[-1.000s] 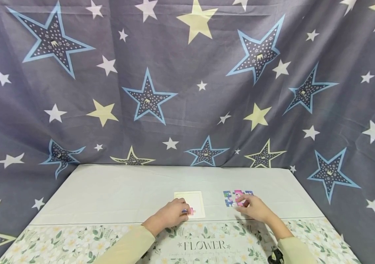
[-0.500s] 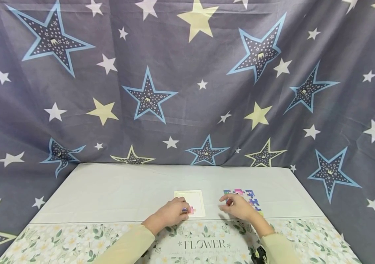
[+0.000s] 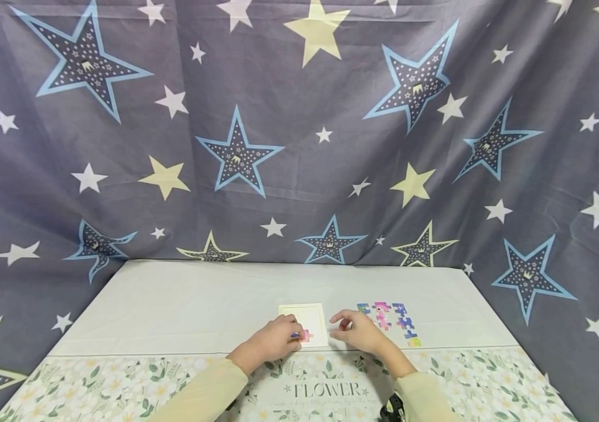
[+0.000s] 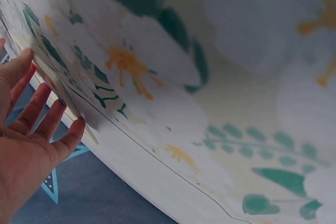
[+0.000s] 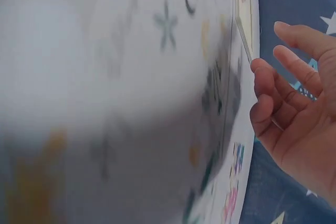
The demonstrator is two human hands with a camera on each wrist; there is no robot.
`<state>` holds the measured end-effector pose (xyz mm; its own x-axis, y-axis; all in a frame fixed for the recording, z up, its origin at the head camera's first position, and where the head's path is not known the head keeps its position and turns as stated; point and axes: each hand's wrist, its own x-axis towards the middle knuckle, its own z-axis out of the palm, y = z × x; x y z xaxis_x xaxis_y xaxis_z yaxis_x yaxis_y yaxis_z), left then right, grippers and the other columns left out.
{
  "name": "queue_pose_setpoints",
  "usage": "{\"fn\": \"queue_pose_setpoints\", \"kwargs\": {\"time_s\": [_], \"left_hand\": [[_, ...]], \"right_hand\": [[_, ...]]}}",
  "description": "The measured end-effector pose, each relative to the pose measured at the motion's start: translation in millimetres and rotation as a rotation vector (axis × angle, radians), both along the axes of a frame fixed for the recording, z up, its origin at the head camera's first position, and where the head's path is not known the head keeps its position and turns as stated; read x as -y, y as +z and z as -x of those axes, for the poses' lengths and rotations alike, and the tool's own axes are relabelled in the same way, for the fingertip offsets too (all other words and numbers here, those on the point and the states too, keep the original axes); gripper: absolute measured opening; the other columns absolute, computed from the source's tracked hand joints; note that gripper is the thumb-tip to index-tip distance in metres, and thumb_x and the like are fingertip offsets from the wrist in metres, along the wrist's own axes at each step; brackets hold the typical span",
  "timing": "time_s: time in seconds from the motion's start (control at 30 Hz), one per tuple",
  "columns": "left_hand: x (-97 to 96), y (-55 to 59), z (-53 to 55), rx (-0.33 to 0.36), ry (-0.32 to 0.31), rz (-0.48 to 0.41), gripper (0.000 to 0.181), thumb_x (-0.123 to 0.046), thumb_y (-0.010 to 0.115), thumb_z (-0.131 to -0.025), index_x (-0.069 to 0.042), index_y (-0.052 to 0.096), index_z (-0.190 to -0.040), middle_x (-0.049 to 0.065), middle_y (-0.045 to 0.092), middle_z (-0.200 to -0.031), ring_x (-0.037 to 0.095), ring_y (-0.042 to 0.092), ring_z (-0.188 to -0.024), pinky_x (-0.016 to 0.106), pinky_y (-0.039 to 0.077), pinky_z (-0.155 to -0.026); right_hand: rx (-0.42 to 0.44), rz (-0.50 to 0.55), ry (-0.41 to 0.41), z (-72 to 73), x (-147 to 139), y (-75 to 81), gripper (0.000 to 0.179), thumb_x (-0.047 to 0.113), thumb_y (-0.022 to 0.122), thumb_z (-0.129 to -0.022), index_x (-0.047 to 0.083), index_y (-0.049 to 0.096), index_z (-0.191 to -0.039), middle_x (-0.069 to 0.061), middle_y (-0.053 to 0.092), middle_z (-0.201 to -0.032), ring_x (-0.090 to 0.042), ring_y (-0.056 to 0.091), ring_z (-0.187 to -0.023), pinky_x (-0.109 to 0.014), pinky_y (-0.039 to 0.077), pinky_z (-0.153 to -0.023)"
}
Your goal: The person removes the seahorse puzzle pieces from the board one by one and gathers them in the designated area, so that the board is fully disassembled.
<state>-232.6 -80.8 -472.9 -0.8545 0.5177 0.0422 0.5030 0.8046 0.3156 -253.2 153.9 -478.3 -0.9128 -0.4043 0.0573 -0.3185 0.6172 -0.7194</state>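
Observation:
A pale square puzzle tray (image 3: 322, 325) lies on the table, with a pink puzzle piece (image 3: 305, 336) and a bit of blue in its lower part. My left hand (image 3: 277, 338) rests over the tray's lower left. In the left wrist view, its slightly bent fingers (image 4: 70, 139) touch down at the tray's edge. Just right of the tray hovers my right hand (image 3: 361, 335). Its thumb and forefinger stand apart, and no piece shows between them; in the right wrist view the other fingers (image 5: 266, 111) bend loosely.
Several loose puzzle pieces (image 3: 406, 323) in pink, blue, green and yellow lie right of my right hand, partly behind it. A flower-printed cloth (image 3: 146, 384) covers the table's near part, pale surface (image 3: 199, 305) beyond. A star-patterned curtain (image 3: 278, 205) hangs behind.
My right hand has moved left from over the loose pieces to beside the tray, uncovering pieces on the right. The left hand has stayed in place on the tray.

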Motion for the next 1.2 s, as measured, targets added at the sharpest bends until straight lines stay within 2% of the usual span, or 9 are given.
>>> {"fn": "queue_pose_setpoints", "kwargs": {"time_s": [0.3,0.5,0.63,0.97,1.2], "left_hand": [[0.6,-2.8,2.1,0.016,-0.005,-0.011,0.011,-0.027,0.066,-0.087,-0.02,0.067,-0.095,-0.005,0.056,-0.095,0.008,0.048,-0.086,0.031,0.048,-0.076],[1.3,-3.5,3.2,-0.006,-0.033,-0.013,0.01,-0.025,0.067,-0.087,-0.019,0.068,-0.094,-0.005,0.055,-0.092,0.007,0.047,-0.082,0.027,0.046,-0.072],[1.6,-3.1,3.1,-0.011,-0.031,-0.012,0.01,-0.026,0.067,-0.086,-0.019,0.068,-0.094,-0.005,0.055,-0.091,0.007,0.047,-0.082,0.027,0.046,-0.072],[3.0,-3.9,2.2,-0.018,-0.037,-0.026,0.01,-0.024,0.067,-0.086,-0.018,0.067,-0.094,-0.004,0.055,-0.091,0.009,0.048,-0.082,0.029,0.046,-0.071],[3.1,-3.9,3.2,-0.014,-0.045,-0.032,0.011,-0.025,0.067,-0.087,-0.018,0.068,-0.095,-0.004,0.056,-0.092,0.009,0.048,-0.083,0.029,0.046,-0.071]], "right_hand": [[0.019,0.021,0.032,-1.8,22,-1.0,0.024,0.02,0.067,-0.085,0.005,0.064,-0.104,-0.003,0.059,-0.085,-0.008,0.047,-0.061,-0.021,0.041,-0.05],[0.003,0.023,0.045,-1.8,30,-4.3,0.025,0.02,0.068,-0.084,0.005,0.064,-0.103,-0.003,0.059,-0.084,-0.009,0.048,-0.066,-0.02,0.042,-0.054],[0.0,0.022,0.042,-0.7,36,-6.3,0.025,0.02,0.069,-0.084,0.005,0.064,-0.104,-0.003,0.059,-0.084,-0.011,0.049,-0.069,-0.021,0.042,-0.056],[-0.025,-0.037,0.062,-0.2,49,-7.4,0.027,0.015,0.072,-0.081,0.002,0.064,-0.104,-0.005,0.057,-0.08,-0.011,0.046,-0.067,-0.022,0.04,-0.058],[-0.017,-0.106,0.024,-1.1,53,-8.7,0.028,0.017,0.074,-0.079,0.004,0.066,-0.103,-0.005,0.054,-0.083,-0.012,0.044,-0.069,-0.022,0.038,-0.059]]}}
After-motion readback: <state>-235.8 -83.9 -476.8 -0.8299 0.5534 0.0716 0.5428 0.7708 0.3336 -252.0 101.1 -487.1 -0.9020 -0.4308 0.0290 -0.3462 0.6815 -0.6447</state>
